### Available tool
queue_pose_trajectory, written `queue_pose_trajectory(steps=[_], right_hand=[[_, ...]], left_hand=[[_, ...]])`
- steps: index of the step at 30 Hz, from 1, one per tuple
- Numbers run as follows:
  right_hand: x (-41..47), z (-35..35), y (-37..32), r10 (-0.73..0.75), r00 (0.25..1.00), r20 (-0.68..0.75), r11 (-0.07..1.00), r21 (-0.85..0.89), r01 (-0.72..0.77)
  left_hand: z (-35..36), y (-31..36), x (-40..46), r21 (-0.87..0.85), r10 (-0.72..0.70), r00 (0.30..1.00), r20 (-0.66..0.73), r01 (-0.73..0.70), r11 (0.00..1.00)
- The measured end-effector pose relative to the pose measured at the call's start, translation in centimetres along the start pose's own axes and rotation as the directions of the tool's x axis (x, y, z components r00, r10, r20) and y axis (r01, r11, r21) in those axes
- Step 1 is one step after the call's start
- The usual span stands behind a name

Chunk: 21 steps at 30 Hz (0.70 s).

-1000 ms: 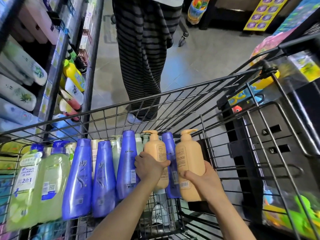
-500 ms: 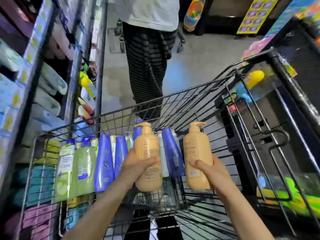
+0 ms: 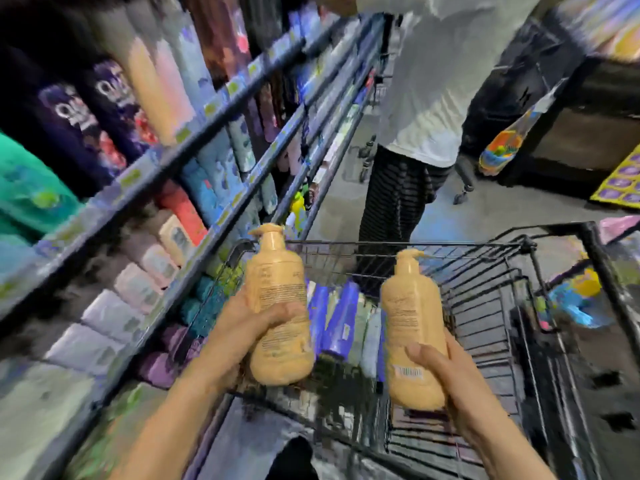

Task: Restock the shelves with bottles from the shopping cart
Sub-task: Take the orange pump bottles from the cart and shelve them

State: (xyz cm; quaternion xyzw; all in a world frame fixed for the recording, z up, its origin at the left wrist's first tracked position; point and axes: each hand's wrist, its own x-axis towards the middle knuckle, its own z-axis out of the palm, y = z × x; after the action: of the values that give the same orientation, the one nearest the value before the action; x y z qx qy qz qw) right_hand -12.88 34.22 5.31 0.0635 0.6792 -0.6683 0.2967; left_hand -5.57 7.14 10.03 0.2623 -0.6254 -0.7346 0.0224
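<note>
I've got two pump bottles up over the shopping cart (image 3: 485, 306): my left hand (image 3: 242, 334) wraps its fingers round the left peach bottle (image 3: 280, 306), and my right hand (image 3: 446, 372) grips the right peach bottle (image 3: 412, 327) low on its body, thumb just above a barcode sticker. Both stand nearly upright, well apart, back labels facing me, the small print too blurred to read. Below them, blue bottles (image 3: 341, 320) lie packed in the cart. The shelves (image 3: 214, 109) run along my left, crammed with product; the dark packs (image 3: 65, 112) carry white lettering I can't make out. A person in striped trousers (image 3: 394, 199) stands beyond the cart.
</note>
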Motion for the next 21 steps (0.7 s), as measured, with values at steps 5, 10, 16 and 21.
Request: queue_pose_trajectory(steps=[5, 10, 16, 21], right_hand=[[-3.4, -0.7, -1.5, -0.112, 0.968, 0.225, 0.984, -0.113, 0.14], [-7.7, 0.4, -1.7, -0.116, 0.888, 0.444, 0.958, -0.185, 0.217], [-14.3, 6.9, -0.8, -0.065, 0.721, 0.69, 0.938, -0.205, 0.28], [-21.3, 14.4, -0.8, -0.041, 0.541, 0.84, 0.926, -0.172, 0.337]], left_hand=[[0.6, -1.9, -10.8, -0.137, 0.087, 0.965, -0.246, -0.123, 0.983], [0.7, -4.7, -22.1, -0.234, 0.047, 0.84, -0.54, -0.204, 0.951], [-0.8, -5.9, -35.0, -0.169, 0.089, 0.684, -0.724, -0.302, 0.938], [-4.0, -5.5, -44.0, -0.123, 0.119, 0.545, -0.83, -0.387, 0.914]])
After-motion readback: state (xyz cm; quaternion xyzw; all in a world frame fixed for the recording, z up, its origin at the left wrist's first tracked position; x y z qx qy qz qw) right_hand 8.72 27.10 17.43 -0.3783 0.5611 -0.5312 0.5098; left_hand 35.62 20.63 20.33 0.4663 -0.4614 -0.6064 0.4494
